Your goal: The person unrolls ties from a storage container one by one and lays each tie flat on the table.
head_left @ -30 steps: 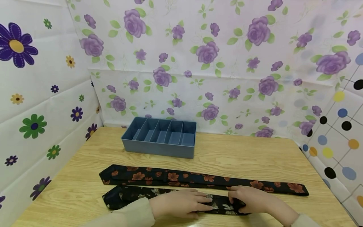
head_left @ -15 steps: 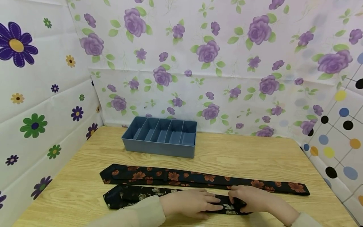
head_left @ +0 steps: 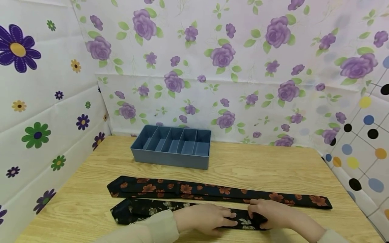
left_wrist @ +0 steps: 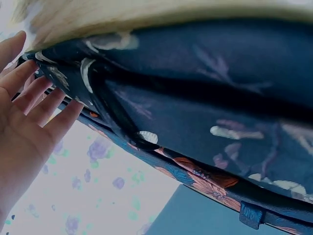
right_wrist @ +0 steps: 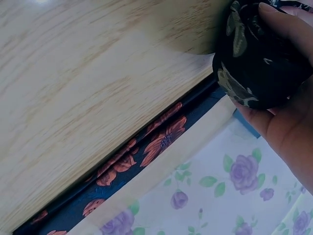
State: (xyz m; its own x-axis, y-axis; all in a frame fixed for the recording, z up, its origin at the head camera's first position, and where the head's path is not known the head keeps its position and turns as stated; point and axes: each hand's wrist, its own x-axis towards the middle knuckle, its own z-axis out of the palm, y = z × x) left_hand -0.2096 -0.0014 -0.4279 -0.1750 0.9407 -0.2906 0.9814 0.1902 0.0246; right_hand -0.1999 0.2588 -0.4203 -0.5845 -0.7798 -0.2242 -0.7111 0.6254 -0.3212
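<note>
Two ties lie across the wooden table [head_left: 273, 168] before an empty blue divider box [head_left: 171, 146]. On the nearer tie [head_left: 146, 209], the right hand [head_left: 268, 213] grips a small started roll; the left hand [head_left: 205, 218] presses flat. Most length remains unrolled; the orange-flowered tie [head_left: 212, 190] lies untouched.

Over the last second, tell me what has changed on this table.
The left hand slid right along the white-flowered tie, closing on the right hand, which keeps gripping the tie's rolled end; the flat part left is shorter. The orange-flowered tie and blue divider tray stayed put.
</note>
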